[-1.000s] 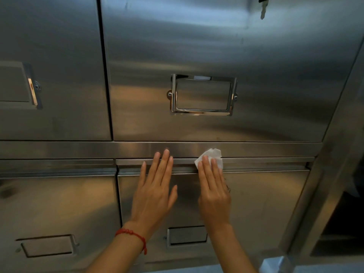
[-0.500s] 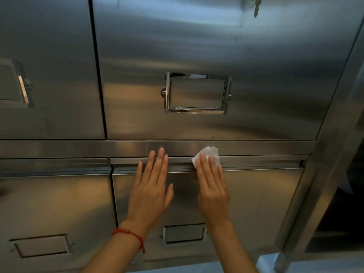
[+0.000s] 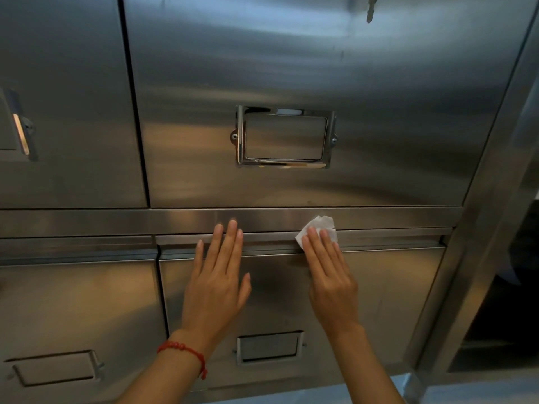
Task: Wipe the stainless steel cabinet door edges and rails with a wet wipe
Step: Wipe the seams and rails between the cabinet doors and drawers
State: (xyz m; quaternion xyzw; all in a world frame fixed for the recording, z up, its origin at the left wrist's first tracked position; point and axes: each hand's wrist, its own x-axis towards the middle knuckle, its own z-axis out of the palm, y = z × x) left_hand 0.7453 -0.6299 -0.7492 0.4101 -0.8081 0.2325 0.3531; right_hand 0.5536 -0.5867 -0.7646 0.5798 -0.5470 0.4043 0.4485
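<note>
Four steel doors (image 3: 306,68), four label frames (image 3: 285,137) (one cut off), two hands (image 3: 217,282), one wipe (image 3: 319,225).

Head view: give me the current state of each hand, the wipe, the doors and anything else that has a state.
Left hand: flat, fingers straight, resting on the lower door.
Right hand: flat, fingers pressing the wipe.
Wet wipe: crumpled, pressed against the lower door's top edge under the fingertips.
Upper door: closed.
Lower door: closed.
Label holder: empty.
Key: hanging at the top of the view.
</note>
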